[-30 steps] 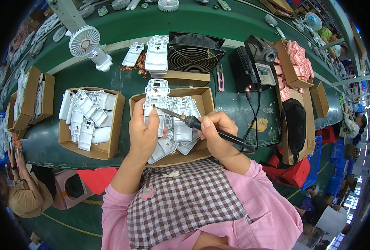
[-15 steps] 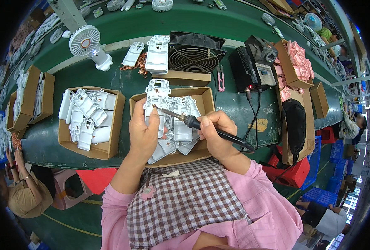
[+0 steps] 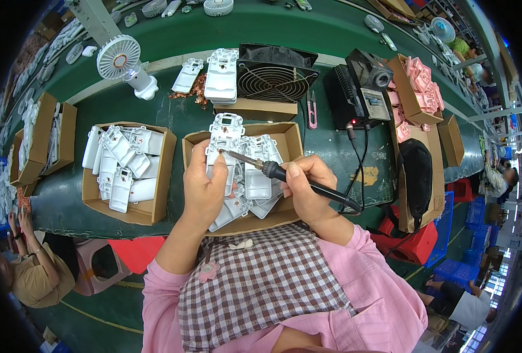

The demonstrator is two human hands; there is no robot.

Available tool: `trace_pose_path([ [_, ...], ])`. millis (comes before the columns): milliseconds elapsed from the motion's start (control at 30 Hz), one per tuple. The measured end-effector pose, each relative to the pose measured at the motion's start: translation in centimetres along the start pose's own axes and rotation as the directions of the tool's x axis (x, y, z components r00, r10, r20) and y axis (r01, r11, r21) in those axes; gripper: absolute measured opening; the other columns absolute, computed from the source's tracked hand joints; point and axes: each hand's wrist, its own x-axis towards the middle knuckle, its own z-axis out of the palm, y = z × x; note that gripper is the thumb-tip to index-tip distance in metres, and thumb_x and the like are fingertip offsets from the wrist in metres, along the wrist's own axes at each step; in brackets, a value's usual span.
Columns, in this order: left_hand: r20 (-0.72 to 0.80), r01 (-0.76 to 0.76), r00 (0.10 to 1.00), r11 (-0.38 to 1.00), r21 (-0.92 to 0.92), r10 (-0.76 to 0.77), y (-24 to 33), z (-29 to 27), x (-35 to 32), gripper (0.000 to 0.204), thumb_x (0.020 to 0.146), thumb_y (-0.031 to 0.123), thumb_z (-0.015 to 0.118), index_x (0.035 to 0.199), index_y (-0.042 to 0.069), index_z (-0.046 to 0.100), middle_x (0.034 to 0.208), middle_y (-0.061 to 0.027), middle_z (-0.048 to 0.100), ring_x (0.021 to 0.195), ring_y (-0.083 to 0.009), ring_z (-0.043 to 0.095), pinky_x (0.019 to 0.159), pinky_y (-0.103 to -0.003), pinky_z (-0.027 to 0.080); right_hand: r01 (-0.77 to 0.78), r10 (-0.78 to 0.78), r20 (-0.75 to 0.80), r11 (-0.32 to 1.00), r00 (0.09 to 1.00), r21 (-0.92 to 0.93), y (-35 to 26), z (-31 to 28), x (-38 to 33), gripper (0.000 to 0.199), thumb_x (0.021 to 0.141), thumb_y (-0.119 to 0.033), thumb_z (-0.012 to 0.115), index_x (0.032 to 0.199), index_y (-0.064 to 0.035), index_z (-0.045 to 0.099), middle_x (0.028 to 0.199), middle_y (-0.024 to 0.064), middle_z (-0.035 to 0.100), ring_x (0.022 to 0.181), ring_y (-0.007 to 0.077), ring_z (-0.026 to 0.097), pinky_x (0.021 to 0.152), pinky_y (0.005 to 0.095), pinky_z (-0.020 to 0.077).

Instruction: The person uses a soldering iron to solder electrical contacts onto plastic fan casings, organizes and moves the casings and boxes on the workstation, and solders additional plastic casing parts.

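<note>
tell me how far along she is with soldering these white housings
Done: cannot tell which parts are finished. In hand: the left hand holds a white housing while the right hand puts the soldering iron tip to it. Left: the left box of similar housings sits untouched.

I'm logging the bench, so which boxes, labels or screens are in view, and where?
Brown cardboard box, left of centre: open, holding white plastic shells.
Second brown box, under the hands: open, more white shells.
Brown box, upper right: pink parts.
Black soldering station, upper right: small pale front panel.
</note>
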Motion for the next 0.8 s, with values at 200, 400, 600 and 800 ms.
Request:
trace_pose_path([
  [200,-0.002,0.015,1.0,1.0,0.021,-0.015,0.2,0.1,0.0,0.024,0.094,0.01,0.042,0.116,0.001,0.045,0.084,-0.0068,0.059,0.054,-0.007,0.054,0.043,-0.021,0.045,0.009,-0.008,0.022,0.999,1.0,-0.04,-0.1,-0.1,0.1,0.016,0.089,-0.012,0.056,0.079,-0.0012,0.051,0.076,0.0109,0.062,0.055,0.0076,0.054,0.048,0.0207,0.0445],
  [400,0.0,-0.052,0.999,0.995,0.088,0.052,-0.9,-0.1,0.2,0.024,0.094,0.01,0.042,0.116,0.001,0.046,0.083,-0.0065,0.059,0.054,-0.0068,0.055,0.043,-0.021,0.045,-0.015,0.015,0.013,0.999,1.0,-0.051,-0.3,0.0,0.1,0.017,0.089,-0.013,0.057,0.078,-0.0012,0.052,0.077,0.011,0.063,0.055,0.0076,0.055,0.047,0.0208,0.0453],
  [600,-0.007,-0.104,0.994,0.975,0.197,0.108,-1.4,-0.5,0.2,0.024,0.094,0.011,0.043,0.116,0.002,0.045,0.083,-0.0067,0.059,0.054,-0.0069,0.055,0.042,-0.021,0.045,-0.012,0.012,0.013,0.998,1.0,-0.058,-0.2,0.1,0.1,0.017,0.089,-0.013,0.057,0.079,-0.0008,0.053,0.076,0.0105,0.063,0.055,0.0078,0.055,0.047,0.0206,0.0453],
  [800,-0.087,0.005,0.996,1.0,0.013,-0.004,-0.5,-0.3,0.1,0.026,0.09,0.007,0.048,0.115,-0.001,0.047,0.087,-0.0082,0.06,0.073,-0.011,0.058,0.064,-0.026,0.049,0.01,-0.007,-0.06,0.999,0.998,0.05,-0.4,-0.1,-0.2,0.014,0.09,-0.012,0.057,0.082,0.0006,0.054,0.067,0.0052,0.06,0.056,0.0053,0.053,0.049,0.0198,0.0431],
])
